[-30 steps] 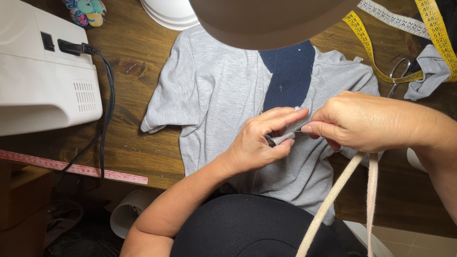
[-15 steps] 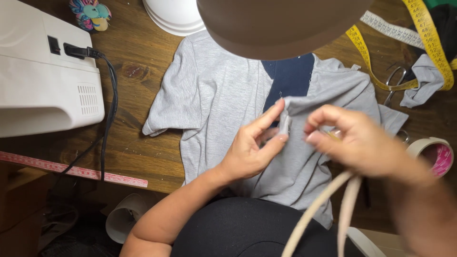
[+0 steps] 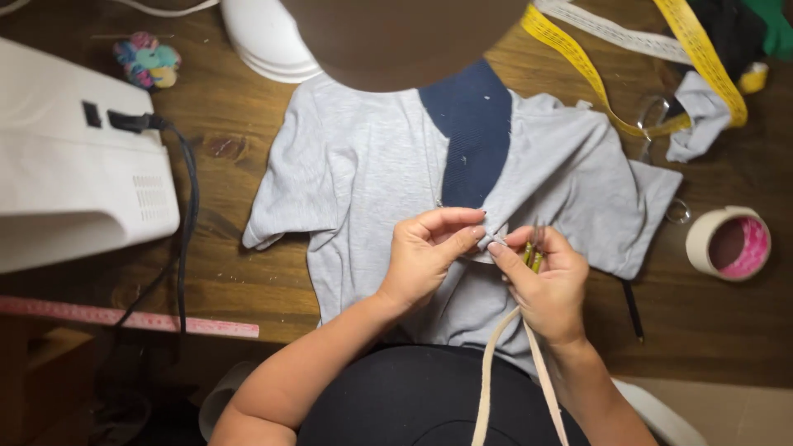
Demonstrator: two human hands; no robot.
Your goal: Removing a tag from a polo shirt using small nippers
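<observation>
Grey cloth, a shirt (image 3: 363,182), lies flat on the brown wooden table (image 3: 231,140). It has a dark blue strip (image 3: 469,132) down the middle. Both hands meet over the lower part of the shirt, close to the bottom of the blue strip. The left hand (image 3: 425,256) has its fingers curled in tight, and the thumb and first finger pinch a small fold of the grey cloth. The right hand (image 3: 547,285) is just beside it, touching the same fold with its fingertips. Its fingers are closed around a thin tool with a yellow part (image 3: 533,252); I cannot tell what the tool is. A pale strap (image 3: 489,380) hangs down under the right hand.

A white sewing machine (image 3: 74,182) stands at the left, with a black cord (image 3: 186,215) plugged in. A yellow measuring tape (image 3: 578,62) lies at the top right. A roll of tape (image 3: 728,244) sits at the right, well apart from the hands. A pink ruler (image 3: 124,317) lies along the table's near edge.
</observation>
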